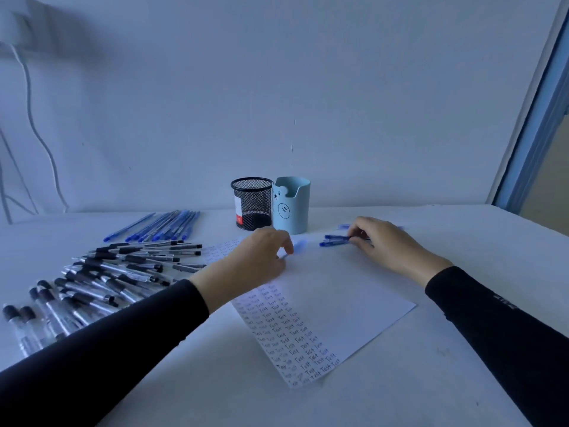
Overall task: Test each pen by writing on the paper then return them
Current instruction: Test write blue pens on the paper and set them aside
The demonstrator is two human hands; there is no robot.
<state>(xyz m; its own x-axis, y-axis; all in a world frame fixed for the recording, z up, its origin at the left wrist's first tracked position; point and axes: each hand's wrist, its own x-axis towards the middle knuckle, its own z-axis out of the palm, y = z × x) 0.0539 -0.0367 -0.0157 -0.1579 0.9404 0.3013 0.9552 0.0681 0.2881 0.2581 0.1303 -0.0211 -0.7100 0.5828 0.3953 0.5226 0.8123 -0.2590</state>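
A white paper (348, 291) lies in the middle of the table, its left part filled with rows of the word "Test". My left hand (261, 257) hovers over the paper's far left part, fingers curled, pinching what looks like a motion-blurred blue pen (300, 244). At the paper's far right corner, my right hand (385, 241) grips the ends of two or three blue capped pens (334, 240) lying on the table. Another blue pen (345, 226) peeks out just behind that hand.
A black mesh pen cup (252, 203) and a light blue bear pen cup (292, 204) stand behind the paper. A row of blue pens (166, 226) and a heap of several black-grip pens (101, 278) cover the table's left side. A wall stands close behind.
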